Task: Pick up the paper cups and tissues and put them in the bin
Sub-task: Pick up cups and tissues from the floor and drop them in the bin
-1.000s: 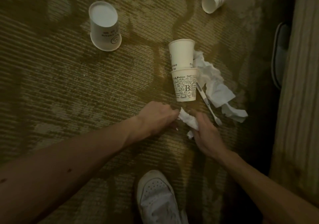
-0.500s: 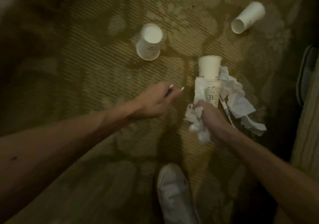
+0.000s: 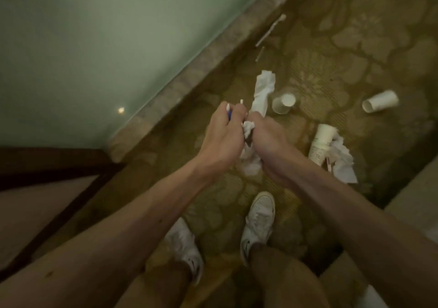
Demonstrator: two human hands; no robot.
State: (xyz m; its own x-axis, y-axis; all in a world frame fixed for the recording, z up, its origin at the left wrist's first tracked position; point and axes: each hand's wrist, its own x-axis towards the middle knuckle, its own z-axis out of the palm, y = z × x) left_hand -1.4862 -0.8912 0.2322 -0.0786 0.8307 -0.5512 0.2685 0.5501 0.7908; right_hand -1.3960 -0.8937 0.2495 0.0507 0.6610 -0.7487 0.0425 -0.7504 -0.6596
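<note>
Because the tissue wad [image 3: 248,127] was squashed between two hands up above the carpet [image 3: 331,58], and not in any bin, it could have gone wrong quite easily. The left hand [image 3: 222,139] had its fingers [image 3: 222,115] curled and pinched the top of the wad, and the right hand [image 3: 270,148] had its fingers wrapped tight round the rest, so neither hand had a finger free. A loose bit of the wad hung out under the hands, and I think that bit could have torn off or dropped if the squeeze went slack. Something small and blue poked out by the left fingers, but it was too small to tell what. A long white tissue [image 3: 263,89] stuck out past the right hand; I could not tell if it was held or lay on the floor. With both hands full, grabbing a cup would probably have made the wad fall. Just beside the long white tissue stood an upside-down cup [image 3: 283,103], and well off to the right a tipped-over cup [image 3: 380,101] lay on its side and might have rolled if bumped. Some stacked cups [image 3: 321,144] lay beside a messy tissue pile [image 3: 344,165], and they might have slid apart when lifted. The white shoes [image 3: 259,220] were near, so a careless step could have flattened something. No bin showed anywhere, so the carry could have been long, with more chances to drop bits.
</note>
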